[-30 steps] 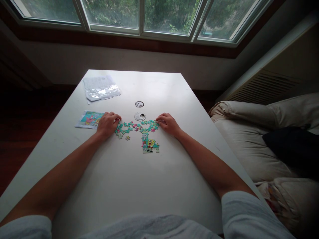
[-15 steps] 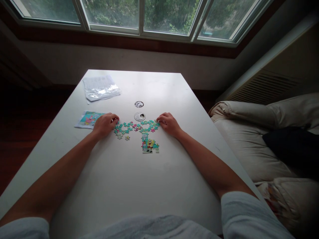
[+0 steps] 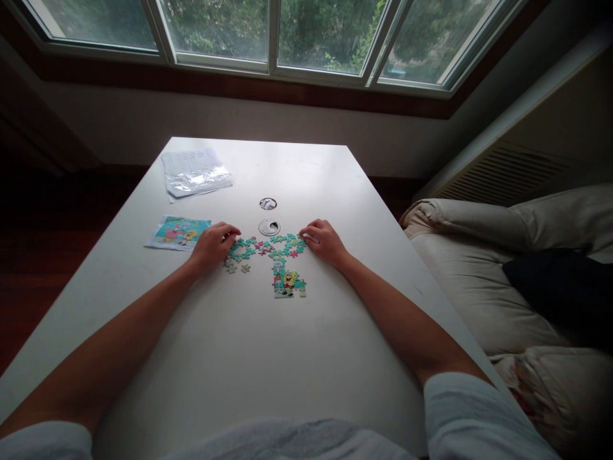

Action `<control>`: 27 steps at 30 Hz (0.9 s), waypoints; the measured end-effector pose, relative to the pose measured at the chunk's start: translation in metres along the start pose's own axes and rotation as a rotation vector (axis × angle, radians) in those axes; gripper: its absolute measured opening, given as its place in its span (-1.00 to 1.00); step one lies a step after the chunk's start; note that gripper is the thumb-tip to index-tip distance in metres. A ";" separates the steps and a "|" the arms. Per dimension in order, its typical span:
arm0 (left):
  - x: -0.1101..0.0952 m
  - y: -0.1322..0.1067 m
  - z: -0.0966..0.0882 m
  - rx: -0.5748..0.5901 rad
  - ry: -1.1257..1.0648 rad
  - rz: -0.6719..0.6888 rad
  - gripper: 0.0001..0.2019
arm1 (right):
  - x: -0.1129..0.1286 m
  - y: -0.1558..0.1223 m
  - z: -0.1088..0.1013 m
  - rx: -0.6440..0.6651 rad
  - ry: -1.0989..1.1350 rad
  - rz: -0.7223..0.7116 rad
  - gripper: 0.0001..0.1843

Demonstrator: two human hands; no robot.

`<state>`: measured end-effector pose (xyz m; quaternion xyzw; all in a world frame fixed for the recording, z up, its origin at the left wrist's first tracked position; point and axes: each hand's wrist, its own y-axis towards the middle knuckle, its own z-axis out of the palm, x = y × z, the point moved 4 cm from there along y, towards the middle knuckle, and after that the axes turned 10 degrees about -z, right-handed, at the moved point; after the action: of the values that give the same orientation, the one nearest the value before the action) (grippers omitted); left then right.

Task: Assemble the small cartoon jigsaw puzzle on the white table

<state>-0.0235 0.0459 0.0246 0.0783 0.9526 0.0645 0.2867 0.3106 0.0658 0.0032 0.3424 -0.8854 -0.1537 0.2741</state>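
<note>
Loose jigsaw pieces (image 3: pixel 249 248), mostly turquoise with some pink and yellow, lie in a band across the table. My left hand (image 3: pixel 214 245) is at the band's left end, fingers loosely bent, with a gap between thumb and forefinger. At the right end, my right hand (image 3: pixel 324 241) rests with bent fingers apart, its fingertips by the outermost pieces. I make out no piece held in either hand. Nearer to me lies a joined puzzle section (image 3: pixel 286 280) showing a yellow square cartoon figure and a taller turquoise one. Some pieces are hidden behind my left fingers.
A cartoon picture sheet or packet (image 3: pixel 176 232) lies left of my left hand. Clear plastic bags with paper (image 3: pixel 195 172) are at the far left of the white table (image 3: pixel 249 358). Two round inserts (image 3: pixel 269 227) sit mid-table. A cushioned sofa (image 3: pixel 460 275) stands at the right.
My left hand has moved right, off the picture sheet, which now shows more fully, and the left pieces sit slightly further right. My right hand has barely shifted.
</note>
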 end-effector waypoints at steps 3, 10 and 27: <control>0.002 0.001 0.001 -0.005 -0.058 -0.037 -0.71 | -0.002 -0.001 0.000 -0.010 -0.024 0.019 -0.80; 0.013 0.004 0.005 -0.036 -0.259 -0.174 -0.73 | -0.007 -0.003 -0.002 -0.036 -0.069 0.080 -0.88; 0.003 0.001 -0.040 0.266 0.294 0.149 -0.73 | -0.015 -0.005 -0.004 -0.064 -0.082 0.105 -0.89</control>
<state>-0.0477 0.0439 0.0560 0.1754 0.9759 -0.0300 0.1264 0.3249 0.0718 -0.0011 0.2800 -0.9073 -0.1813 0.2559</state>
